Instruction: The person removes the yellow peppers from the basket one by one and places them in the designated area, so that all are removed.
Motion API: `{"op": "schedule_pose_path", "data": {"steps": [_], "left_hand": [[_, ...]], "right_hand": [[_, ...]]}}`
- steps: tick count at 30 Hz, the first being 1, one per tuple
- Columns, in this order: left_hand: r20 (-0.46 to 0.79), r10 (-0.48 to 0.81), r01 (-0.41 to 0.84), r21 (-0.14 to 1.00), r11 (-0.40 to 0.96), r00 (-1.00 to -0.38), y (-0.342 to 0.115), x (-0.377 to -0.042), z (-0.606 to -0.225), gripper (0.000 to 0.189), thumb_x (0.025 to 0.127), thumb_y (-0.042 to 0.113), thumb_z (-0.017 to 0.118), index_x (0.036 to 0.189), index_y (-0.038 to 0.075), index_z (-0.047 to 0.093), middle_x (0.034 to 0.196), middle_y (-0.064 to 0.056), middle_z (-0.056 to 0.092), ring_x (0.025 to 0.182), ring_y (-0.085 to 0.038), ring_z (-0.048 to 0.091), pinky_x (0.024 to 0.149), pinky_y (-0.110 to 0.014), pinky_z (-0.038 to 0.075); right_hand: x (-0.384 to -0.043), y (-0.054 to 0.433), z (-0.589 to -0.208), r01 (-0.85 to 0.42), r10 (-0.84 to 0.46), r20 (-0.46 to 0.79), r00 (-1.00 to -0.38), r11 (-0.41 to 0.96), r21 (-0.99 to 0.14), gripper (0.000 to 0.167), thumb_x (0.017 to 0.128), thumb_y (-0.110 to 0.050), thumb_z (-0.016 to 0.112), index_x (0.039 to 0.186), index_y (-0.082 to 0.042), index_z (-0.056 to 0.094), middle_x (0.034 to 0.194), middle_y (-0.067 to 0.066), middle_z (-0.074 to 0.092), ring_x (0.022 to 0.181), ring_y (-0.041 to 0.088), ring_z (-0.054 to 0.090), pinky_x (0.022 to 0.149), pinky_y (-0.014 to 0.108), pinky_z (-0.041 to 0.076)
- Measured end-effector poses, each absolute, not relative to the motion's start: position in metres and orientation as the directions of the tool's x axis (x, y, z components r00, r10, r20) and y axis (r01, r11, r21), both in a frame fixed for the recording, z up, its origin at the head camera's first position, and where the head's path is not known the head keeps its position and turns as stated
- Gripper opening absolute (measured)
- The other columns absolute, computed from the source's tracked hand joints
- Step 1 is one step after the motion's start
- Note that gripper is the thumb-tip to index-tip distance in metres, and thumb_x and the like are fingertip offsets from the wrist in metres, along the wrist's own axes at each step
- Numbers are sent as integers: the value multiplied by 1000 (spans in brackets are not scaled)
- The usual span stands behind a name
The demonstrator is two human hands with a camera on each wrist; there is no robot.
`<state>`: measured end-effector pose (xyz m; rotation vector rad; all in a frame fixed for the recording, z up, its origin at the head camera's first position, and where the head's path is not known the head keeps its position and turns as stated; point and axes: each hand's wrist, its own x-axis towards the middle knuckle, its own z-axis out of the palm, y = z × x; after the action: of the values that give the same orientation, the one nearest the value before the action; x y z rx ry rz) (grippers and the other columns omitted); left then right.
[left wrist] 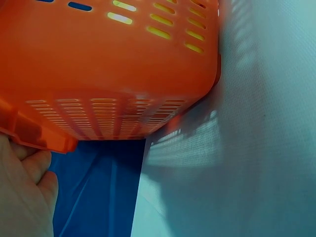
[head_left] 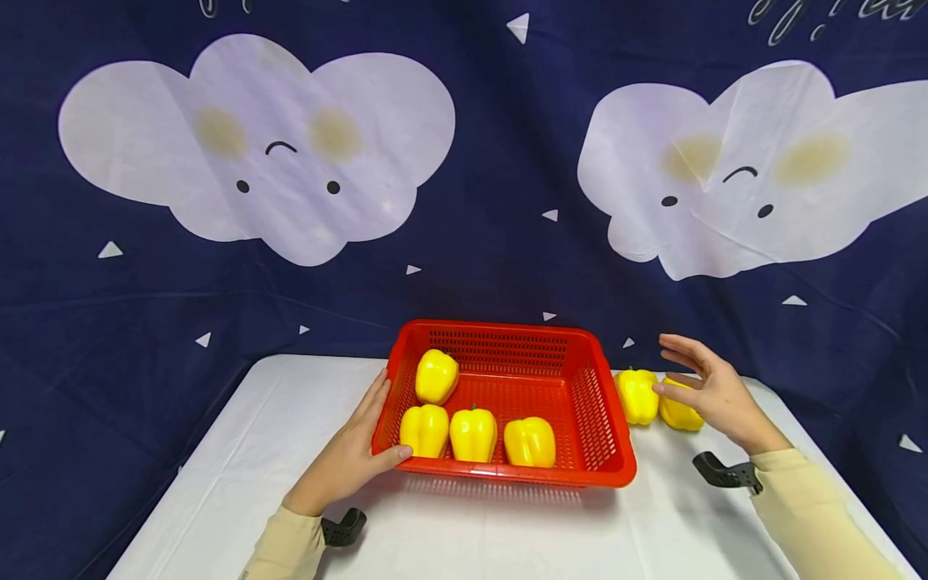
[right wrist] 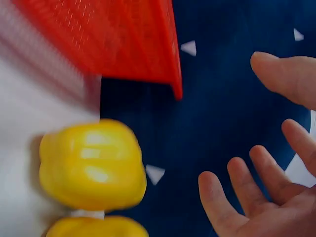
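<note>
Red basket (head_left: pixel 590 403) set on white table (head_left: pixel 471 540), its rim gripped at near left corner by left hand (head_left: pixel 355 451); thumb laid over edge, finger contact beneath partly hidden. Four yellow peppers (head_left: pixel 474 435) contained: three along near wall, one behind at left. Two more peppers (head_left: pixel 638 397) placed just right of basket. Right hand (head_left: pixel 718 399) held near them, fingers spread, nothing grasped.
</note>
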<state>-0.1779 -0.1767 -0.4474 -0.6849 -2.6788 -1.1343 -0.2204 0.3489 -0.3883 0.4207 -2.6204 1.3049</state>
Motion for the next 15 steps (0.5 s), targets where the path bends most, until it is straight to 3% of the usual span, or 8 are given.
{"op": "schedule_pose_path", "data": {"steps": [3,5,11,15], "left_hand": [[310,351,467,642,608,-883,-177,-178,-448,98,89,46,71,160,1,20,169,-4,8,150,-34,25,110,-59,35],[310,351,467,642,609,-884,-177,-178,-448,98,89,46,71,159,1,20,169,-4,8,150,-33,25,110,-59,35],[308,350,464,643,609,-885,-177,-178,-448,98,89,46,71,160,2,20,169,-3,8,150,-33,25,109,-59,36],[308,348,463,649,604,-885,-176,-178,-447,97,89,46,71,160,3,19,169,-3,7,150,-32,25,109,-59,37]], "right_hand": [[-222,336,-383,-322,-170,275,-946,578,-750,72,91,-17,77,151,-5,40,150,19,43,130,33,48,92,14,50],[-222,327,-380,-318,-172,269,-948,571,-757,71,90,-17,77,150,-6,41,150,17,44,130,35,47,93,15,50],[-225,303,-373,-354,-225,275,-935,526,-774,71,88,-16,79,149,-7,43,149,13,46,131,35,48,95,20,50],[-230,286,-370,-354,-253,259,-932,488,-798,73,88,-18,80,149,-8,42,150,12,45,134,35,47,100,35,50]]}}
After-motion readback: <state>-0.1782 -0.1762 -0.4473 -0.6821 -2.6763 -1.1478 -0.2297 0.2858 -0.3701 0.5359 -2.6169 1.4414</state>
